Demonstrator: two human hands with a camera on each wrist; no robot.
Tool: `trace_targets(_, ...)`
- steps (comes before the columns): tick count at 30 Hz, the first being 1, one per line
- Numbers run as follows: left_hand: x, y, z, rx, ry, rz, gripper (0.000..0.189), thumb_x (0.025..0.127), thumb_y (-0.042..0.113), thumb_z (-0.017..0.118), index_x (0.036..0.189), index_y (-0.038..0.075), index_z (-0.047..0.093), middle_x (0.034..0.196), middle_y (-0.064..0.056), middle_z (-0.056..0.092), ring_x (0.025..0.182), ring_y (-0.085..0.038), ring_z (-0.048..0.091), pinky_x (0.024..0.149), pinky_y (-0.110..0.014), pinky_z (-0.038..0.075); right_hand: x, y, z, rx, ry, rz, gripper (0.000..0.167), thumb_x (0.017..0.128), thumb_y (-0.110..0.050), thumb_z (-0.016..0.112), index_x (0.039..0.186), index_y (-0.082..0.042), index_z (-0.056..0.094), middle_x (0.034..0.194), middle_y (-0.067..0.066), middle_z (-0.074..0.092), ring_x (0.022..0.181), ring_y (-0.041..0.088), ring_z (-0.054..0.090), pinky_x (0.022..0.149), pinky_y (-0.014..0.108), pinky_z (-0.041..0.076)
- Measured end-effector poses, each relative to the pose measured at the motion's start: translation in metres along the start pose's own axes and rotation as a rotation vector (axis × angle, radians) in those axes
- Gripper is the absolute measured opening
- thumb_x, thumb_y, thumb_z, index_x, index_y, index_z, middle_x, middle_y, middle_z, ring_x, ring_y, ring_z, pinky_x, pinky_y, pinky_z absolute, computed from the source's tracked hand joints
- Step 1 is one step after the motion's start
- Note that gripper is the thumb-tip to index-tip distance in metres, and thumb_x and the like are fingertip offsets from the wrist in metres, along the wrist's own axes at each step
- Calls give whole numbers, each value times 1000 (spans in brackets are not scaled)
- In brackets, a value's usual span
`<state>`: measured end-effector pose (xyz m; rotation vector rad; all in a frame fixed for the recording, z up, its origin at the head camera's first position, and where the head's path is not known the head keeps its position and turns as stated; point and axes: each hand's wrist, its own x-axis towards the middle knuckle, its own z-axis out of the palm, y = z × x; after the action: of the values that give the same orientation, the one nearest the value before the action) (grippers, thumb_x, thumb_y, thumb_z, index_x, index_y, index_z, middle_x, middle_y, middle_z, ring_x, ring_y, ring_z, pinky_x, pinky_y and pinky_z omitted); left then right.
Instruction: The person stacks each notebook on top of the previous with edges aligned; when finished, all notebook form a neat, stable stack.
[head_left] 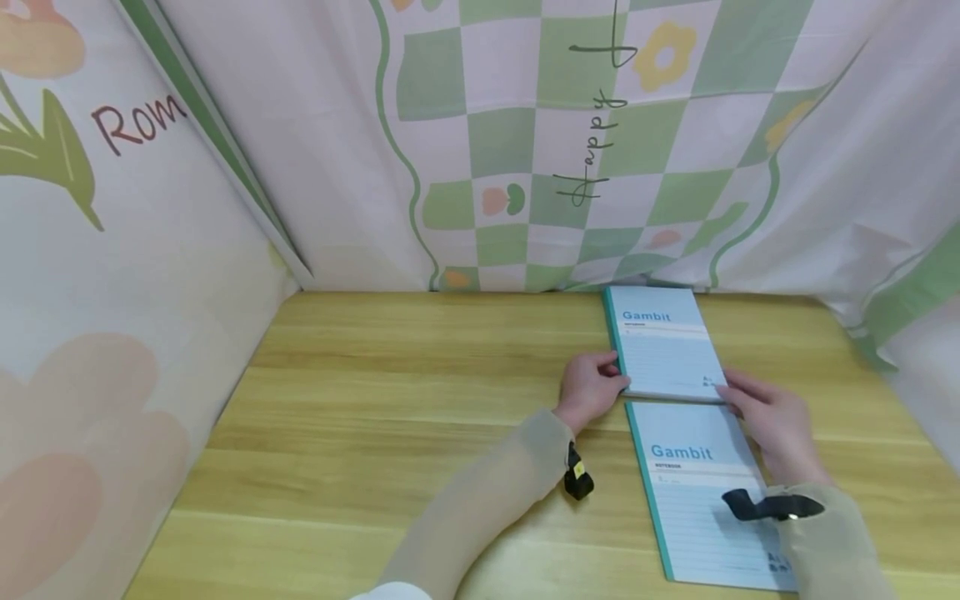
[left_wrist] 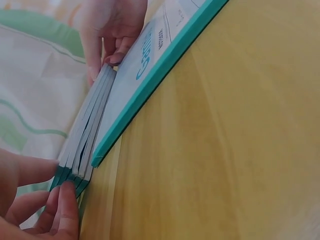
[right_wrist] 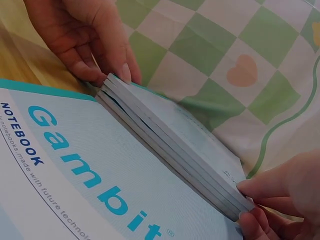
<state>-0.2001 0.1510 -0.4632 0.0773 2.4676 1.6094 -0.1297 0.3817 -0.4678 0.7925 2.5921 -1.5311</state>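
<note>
A stack of notebooks [head_left: 663, 346] with pale blue "Gambit" covers and teal spines lies at the back of the table. Its near edge shows several notebooks layered together [right_wrist: 172, 145], slightly uneven. At the near left corner, by the spines, my left hand [head_left: 591, 387] pinches the stack, thumb on top and fingers below. My right hand [head_left: 776, 421] grips the near right corner the same way, as the right wrist view shows. Right in front of the stack lies another Gambit notebook [head_left: 701, 508], face up, its spine to the left. My right wrist and sleeve cover part of it.
The wooden table [head_left: 420, 383] reaches out to the left of the notebooks. A white and green checked curtain [head_left: 502, 150] hangs along the back edge, right behind the stack. Another printed cloth [head_left: 150, 275] borders the left side.
</note>
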Motion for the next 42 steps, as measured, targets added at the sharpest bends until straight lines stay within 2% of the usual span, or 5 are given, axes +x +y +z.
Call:
trace_targets(23,-6,-5,-1,-43,-2,60,45,88,17,83,130,15,70,89,15,63,83,0,57,78,-19,52,3,2,-5,-8,-29,16,78,97,-61,58,158,-18,35,158,17,39,127,31,47,80,29,45)
trace_targets(28,-10,-7,-6,-73,-10,29,44,88,26,83,129,17,71,99,15,67,97,-1,60,90,-24,52,-3,4,-12,11,-48,14,89,94,-68,57,160,-15,29,159,21,35,134,37,46,93,49,48)
trace_targets(34,-21,-10,-16,-118,-55,18,48,86,29,84,130,17,70,114,12,69,109,-6,62,95,-28,52,-10,6,-20,20,-66,19,96,92,-70,56,161,-11,23,159,24,33,134,41,47,106,69,32)
trace_targets(38,-31,-13,-23,-153,-98,12,48,86,31,84,129,15,70,115,12,69,107,-6,63,93,-27,53,-16,7,-25,-17,-84,-20,97,93,-68,57,160,-7,23,158,26,33,109,12,62,106,69,33)
trace_targets(42,-41,-17,-30,-209,-145,37,43,88,28,83,126,11,72,112,9,71,101,-4,64,88,-24,54,-23,9,-28,-57,-97,-53,97,94,-67,58,159,-4,25,157,27,33,89,-13,53,103,59,43)
